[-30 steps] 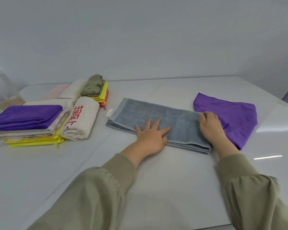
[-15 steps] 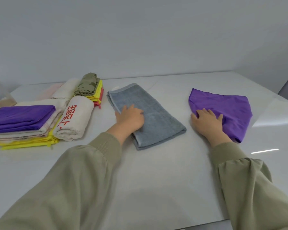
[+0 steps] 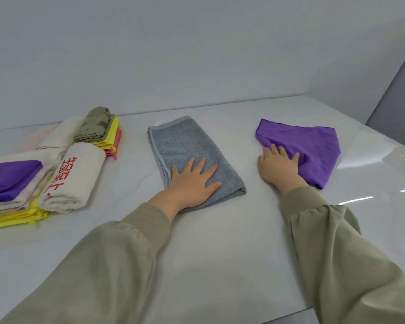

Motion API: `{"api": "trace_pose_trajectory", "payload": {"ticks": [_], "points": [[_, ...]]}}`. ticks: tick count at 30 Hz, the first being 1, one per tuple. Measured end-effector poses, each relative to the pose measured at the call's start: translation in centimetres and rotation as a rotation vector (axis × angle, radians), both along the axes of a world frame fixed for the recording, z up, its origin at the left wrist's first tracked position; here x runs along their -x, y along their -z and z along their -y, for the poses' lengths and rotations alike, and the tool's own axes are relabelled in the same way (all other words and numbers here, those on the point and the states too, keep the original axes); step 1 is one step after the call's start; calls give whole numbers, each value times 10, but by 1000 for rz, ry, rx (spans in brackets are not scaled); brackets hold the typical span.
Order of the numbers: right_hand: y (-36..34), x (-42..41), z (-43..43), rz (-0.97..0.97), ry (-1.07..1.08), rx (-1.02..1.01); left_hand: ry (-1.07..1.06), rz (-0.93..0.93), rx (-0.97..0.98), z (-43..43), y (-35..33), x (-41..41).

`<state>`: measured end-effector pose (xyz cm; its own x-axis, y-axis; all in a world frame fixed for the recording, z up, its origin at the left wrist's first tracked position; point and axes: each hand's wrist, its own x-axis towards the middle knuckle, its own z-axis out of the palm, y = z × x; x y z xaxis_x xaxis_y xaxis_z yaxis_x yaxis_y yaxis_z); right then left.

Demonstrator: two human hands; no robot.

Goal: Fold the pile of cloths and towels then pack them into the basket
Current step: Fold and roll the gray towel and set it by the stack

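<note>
So the grey towel (image 3: 192, 146) is folded into a long narrow rectangle. It lies flat on the white counter (image 3: 220, 249), roughly in the middle, running away from the person at a slight slant. The left hand (image 3: 193, 182) sits palm-down on the near end, fingers straight and spread wide — pressing on it, not pinching anything. You can see the stacked layers along the towel's left edge.

Off to the right, well apart from the towel, there's a purple cloth (image 3: 311, 148) lying loosely, more a lopsided shape than a neat fold. The right hand (image 3: 278, 168) is flat too, fingers straight and a bit fanned. The fingertips are on the cloth's near-left edge and the heel of the hand is on the bare counter.

The left side is where the folded stuff sits:
- a folded purple cloth (image 3: 12, 176) on top of a flat stack, with whitish towels under it and yellow cloths (image 3: 12, 218) at the bottom
- a chunky white towel with red characters (image 3: 74, 181) right against that stack
- behind that, an olive cloth (image 3: 95, 125) on a small yellow and pink pile (image 3: 114, 141)
- another white towel (image 3: 63, 134) further back — can't tell how that one's folded

Both arms are in olive-green sleeves (image 3: 117, 265).
</note>
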<state>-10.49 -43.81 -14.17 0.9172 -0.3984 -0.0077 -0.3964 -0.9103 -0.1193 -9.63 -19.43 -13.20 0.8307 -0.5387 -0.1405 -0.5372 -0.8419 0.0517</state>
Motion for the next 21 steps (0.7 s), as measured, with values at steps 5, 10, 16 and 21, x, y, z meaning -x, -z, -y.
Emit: {"api": "trace_pose_trajectory", "payload": {"ticks": [5, 10, 16, 21], "points": [[-7, -2, -4, 72, 93, 117, 39, 31, -2, -16, 1, -14], [-7, 13, -66, 377, -256, -319, -42, 41, 22, -33, 1, -29], [-8, 32, -104, 200, -380, -516, -227, 139, 242, -61, -1, -32], [-3, 28, -122, 296, -363, -468, -394, 155, 546, -83, 8, -22]]}}
